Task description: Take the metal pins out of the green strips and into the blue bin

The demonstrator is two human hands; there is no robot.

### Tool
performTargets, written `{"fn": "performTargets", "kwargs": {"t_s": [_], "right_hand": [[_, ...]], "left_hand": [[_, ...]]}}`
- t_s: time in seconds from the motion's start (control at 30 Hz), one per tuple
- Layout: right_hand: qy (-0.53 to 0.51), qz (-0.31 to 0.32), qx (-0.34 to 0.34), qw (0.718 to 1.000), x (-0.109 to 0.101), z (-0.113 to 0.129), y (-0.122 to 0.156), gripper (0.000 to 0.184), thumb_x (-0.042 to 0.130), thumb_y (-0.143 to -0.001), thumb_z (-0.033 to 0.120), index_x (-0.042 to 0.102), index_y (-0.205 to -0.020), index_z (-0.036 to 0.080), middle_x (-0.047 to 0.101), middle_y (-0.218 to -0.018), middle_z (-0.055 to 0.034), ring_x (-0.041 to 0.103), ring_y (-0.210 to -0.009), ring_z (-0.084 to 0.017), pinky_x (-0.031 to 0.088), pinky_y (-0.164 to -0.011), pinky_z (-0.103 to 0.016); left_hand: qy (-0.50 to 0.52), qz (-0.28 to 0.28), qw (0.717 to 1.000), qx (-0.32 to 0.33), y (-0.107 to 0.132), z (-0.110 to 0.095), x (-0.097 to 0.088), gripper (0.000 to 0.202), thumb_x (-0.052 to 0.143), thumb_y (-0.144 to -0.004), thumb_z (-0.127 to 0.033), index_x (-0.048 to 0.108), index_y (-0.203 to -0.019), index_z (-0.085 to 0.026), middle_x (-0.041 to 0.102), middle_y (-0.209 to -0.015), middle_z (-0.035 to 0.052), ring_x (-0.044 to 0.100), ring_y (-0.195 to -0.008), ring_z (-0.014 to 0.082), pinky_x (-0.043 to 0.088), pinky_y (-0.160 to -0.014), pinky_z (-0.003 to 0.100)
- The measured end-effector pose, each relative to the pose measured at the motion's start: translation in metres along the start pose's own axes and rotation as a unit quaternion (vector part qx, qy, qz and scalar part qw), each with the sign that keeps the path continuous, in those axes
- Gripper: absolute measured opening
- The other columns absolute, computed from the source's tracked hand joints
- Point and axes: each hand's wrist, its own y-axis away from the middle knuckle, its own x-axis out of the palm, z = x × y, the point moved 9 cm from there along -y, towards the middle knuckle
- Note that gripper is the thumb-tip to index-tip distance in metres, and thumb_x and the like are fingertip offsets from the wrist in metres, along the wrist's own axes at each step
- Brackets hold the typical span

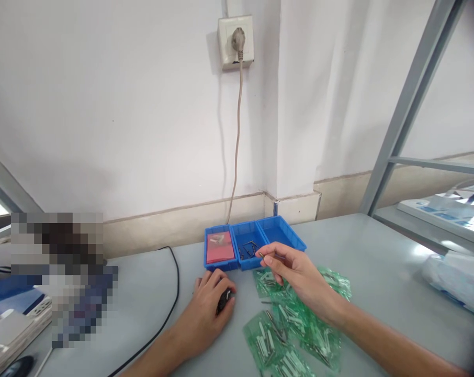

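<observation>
Now we pinch a small metallic piece [261, 255] between our right hand's [295, 269] fingertips, near the middle blue bin [256, 264] and green packets [294, 317]; our left hand [211, 301] curls around a black object [224, 301].

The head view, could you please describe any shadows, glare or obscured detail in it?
In the head view, the beige power cord casts a shadow on the wall to its left; green plastic bags in the head view, near the right hand, catch pale highlights; at the head view's lower left, pixelation hides detail, and its right corners darken.
</observation>
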Motion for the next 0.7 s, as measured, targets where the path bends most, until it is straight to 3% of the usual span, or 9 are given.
{"fn": "performTargets", "kwargs": {"t_s": [0.27,0.7], "right_hand": [[-0.022,0.008,-0.014,1.000,0.003,0.007,0.003,0.035,0.066,-0.100,0.055,0.073,-0.106,0.021,0.067,-0.090,-0.0014,0.049,-0.065,-0.012,0.038,-0.060,-0.028],[-0.015,0.005,-0.015,1.000,0.007,0.011,0.006,0.038,0.068,-0.097,0.058,0.071,-0.100,0.020,0.062,-0.081,0.0006,0.047,-0.061,-0.012,0.036,-0.058,-0.028]], "left_hand": [[0.018,-0.006,0.999,0.034,-0.006,-0.006,-0.002,0.014,0.048,-0.105,-0.018,0.061,-0.108,-0.023,0.062,-0.113,0.0075,0.057,-0.103,0.0253,0.046,-0.093,0.043],[0.024,-0.001,0.997,0.075,-0.009,-0.017,-0.004,0.021,0.051,-0.103,-0.012,0.062,-0.117,-0.023,0.064,-0.116,0.0064,0.058,-0.107,0.0232,0.046,-0.095,0.038]]}}
